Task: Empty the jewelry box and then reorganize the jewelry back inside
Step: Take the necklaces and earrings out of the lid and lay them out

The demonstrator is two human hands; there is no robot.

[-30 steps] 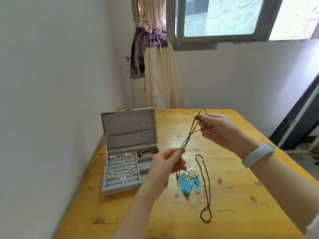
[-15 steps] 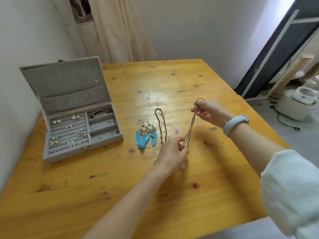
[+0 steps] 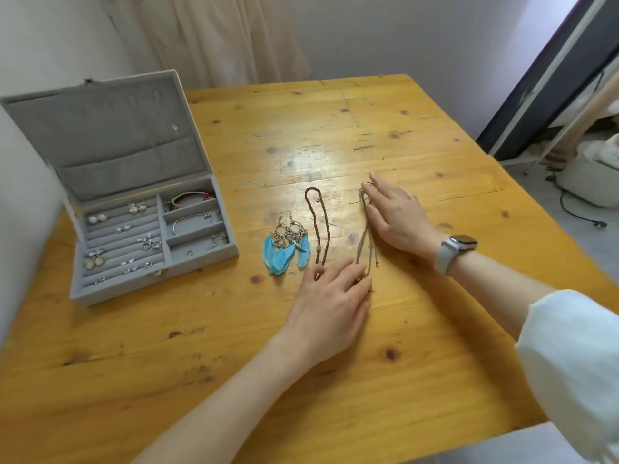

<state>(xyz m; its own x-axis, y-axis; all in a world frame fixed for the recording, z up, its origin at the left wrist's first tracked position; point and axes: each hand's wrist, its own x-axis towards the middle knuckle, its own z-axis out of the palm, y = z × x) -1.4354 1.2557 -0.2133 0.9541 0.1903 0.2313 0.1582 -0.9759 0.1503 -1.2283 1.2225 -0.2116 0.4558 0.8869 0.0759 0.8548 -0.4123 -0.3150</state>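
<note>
Wooden table [image 3: 418, 329] under me; I see the tan cord necklace [image 3: 365, 236] lying flat on it, stretched between my two hands. My right hand [image 3: 397, 216] lies spread with straight fingers pressing the cord's far end, and my left hand [image 3: 330, 306] presses its near end, fingers relaxed. Just left of it lie a brown beaded necklace [image 3: 316, 226] and blue feather earrings [image 3: 284, 249]. The grey jewelry box [image 3: 134, 209] stands open at the left, earrings and bangles in its compartments.

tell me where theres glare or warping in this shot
Head view: pale glare sheens the table beyond the brown necklace; wide-angle lens bows the table edges and the open box; small studs in the box are too soft to read.
</note>
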